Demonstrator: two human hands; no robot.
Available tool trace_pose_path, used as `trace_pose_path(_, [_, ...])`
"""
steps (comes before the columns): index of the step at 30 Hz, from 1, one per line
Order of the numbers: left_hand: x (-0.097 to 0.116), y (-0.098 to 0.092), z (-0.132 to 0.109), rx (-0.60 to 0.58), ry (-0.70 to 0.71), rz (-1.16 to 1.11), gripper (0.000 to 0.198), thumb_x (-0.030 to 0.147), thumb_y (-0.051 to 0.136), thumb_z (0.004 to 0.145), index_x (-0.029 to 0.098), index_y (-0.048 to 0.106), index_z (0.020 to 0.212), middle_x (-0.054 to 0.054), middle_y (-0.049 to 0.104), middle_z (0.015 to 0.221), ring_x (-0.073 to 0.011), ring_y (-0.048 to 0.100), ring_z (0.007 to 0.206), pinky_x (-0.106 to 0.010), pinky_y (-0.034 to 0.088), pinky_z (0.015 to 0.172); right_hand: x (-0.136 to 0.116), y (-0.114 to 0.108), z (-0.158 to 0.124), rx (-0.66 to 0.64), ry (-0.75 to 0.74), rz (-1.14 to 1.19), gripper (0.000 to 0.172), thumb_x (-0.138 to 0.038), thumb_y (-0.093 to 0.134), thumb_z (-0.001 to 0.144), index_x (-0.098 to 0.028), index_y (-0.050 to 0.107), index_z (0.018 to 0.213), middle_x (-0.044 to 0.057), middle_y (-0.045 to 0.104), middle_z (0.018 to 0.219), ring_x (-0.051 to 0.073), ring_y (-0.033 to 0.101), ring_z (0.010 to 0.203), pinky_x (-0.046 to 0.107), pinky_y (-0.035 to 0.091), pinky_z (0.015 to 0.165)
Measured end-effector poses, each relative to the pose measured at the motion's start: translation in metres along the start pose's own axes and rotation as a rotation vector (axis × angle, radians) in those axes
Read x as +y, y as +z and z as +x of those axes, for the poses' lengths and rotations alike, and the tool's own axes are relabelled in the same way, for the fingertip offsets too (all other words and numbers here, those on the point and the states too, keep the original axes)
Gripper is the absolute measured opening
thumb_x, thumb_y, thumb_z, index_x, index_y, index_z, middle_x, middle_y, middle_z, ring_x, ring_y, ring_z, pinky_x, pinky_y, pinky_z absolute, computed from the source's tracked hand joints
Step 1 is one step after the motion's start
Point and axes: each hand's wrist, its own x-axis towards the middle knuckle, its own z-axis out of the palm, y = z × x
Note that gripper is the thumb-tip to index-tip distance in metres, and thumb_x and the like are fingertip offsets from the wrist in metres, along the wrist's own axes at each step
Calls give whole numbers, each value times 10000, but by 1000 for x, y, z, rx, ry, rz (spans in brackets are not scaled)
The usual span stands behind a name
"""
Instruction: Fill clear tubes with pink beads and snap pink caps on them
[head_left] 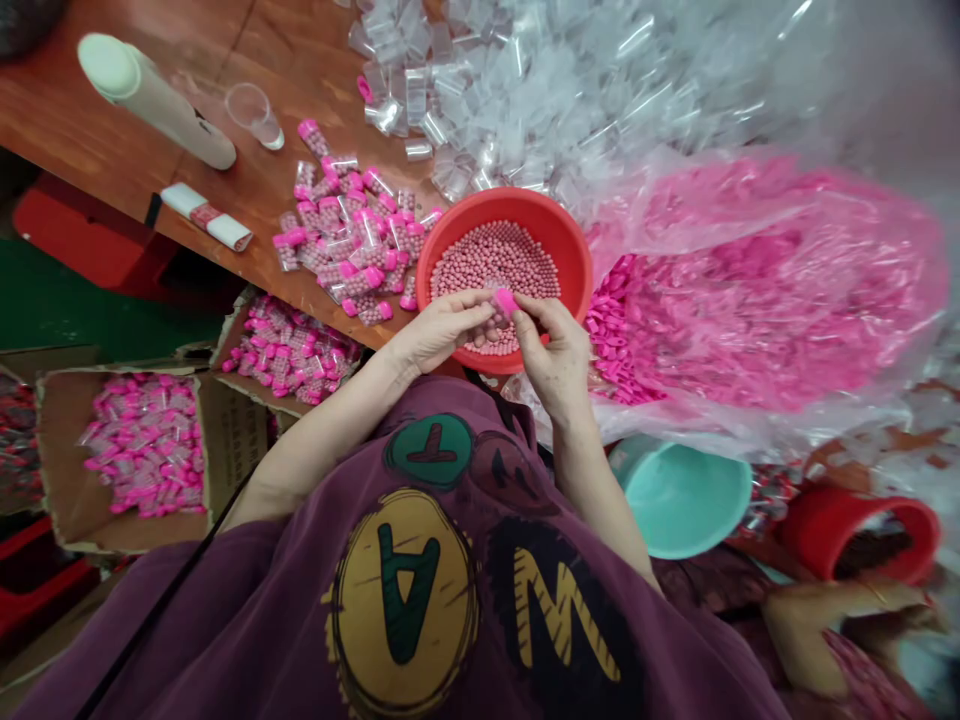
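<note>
Bead tube: the small clear tube (491,318) is sitting over the near half of the red bowl (579,270), its pink cap (505,300) pointing toward one o'clock.
Left hand: the left hand (454,325) is pinching the tube's body between thumb and fingers, seemingly to steady it.
Right hand: the right hand (553,345) is pinching at the cap with thumb and forefinger; I can't tell how firmly it's seated.
Pink beads: loose beads (480,262) are filling the bowl below, so any spill would probably be dropping back in.
Capped tubes: a heap (352,235) is lying just beside the bowl, between nine and ten o'clock, likely for an easy reach.
Clear tubes: uncapped ones (525,100) are spreading from twelve toward one.
Pink pieces: they're spilling from a plastic bag (750,300) at three, near the right hand, presumably for convenience.
Carton: an open carton (64,470) is holding more capped tubes at eight.
Neighbour: another person's arm (814,635) is showing at four.
</note>
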Motion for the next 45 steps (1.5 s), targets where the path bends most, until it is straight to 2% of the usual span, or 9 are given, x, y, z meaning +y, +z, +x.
trace_pose_path(7, [-6,12,-10,47,102,41,281,322,895,884,150,771,1069,6,716,856,-62,627,675,-196,519,688,-2,8,-13,19,-74,-141,323,-428,528,1127,-279,785,1253,74,790,1043,239,740,966,440,644,889])
trace_pose_path(11, [-4,16,-16,84,183,152,183,271,862,904,139,752,966,32,650,763,-58,585,645,-189,492,655,-1,2,-14,-97,-144,-194,339,-419,508,1128,-267,776,1270,102,794,1079,267,730,1019,486,641,940])
trace_pose_path(15, [-2,7,-18,44,196,203,219,298,865,896,142,759,1007,21,677,769,-72,609,643,-202,491,641,0,-4,-18,-177,-67,-44,354,-491,556,1107,-292,759,1318,97,762,1196,258,720,1113,493,637,1012])
trace_pose_path(19, [0,-7,-17,-19,198,198,299,377,869,893,152,765,1059,-9,730,828,-93,650,637,-226,502,629,13,11,-26,6,133,238,500,-633,658,1028,-332,623,1426,61,702,1211,217,722,1071,409,675,927])
trace_pose_path(23, [5,-11,-19,-28,198,253,295,370,868,898,156,761,1071,-19,744,855,-108,671,674,-252,541,694,25,29,-27,202,249,316,509,-672,733,968,-318,586,1303,15,651,1065,170,703,875,333,676,793])
trace_pose_path(27, [3,-6,-19,-31,171,293,235,320,860,904,155,763,1040,-11,727,815,-109,650,668,-249,527,683,17,34,-24,224,203,196,444,-652,725,987,-303,634,1244,34,662,1090,197,713,961,371,674,879])
trace_pose_path(31, [-5,-3,-19,18,158,237,218,293,881,875,159,758,995,11,695,767,-104,642,679,-234,525,690,0,31,-27,95,37,-11,423,-541,626,1070,-322,635,1432,88,675,1254,267,692,1197,496,629,1076])
trace_pose_path(36, [-13,-4,-20,106,100,133,284,329,913,830,150,763,991,-3,730,785,-118,682,704,-234,559,709,-3,28,-34,-158,-72,-251,800,-460,724,983,-285,386,1688,174,562,1542,381,566,1439,661,512,1227])
trace_pose_path(45, [-11,12,-17,219,81,100,204,262,901,862,154,742,931,24,687,698,-96,638,641,-215,548,684,21,46,-28,-82,-81,-388,814,-407,761,882,-172,440,1592,226,615,1393,444,596,1319,765,475,1193])
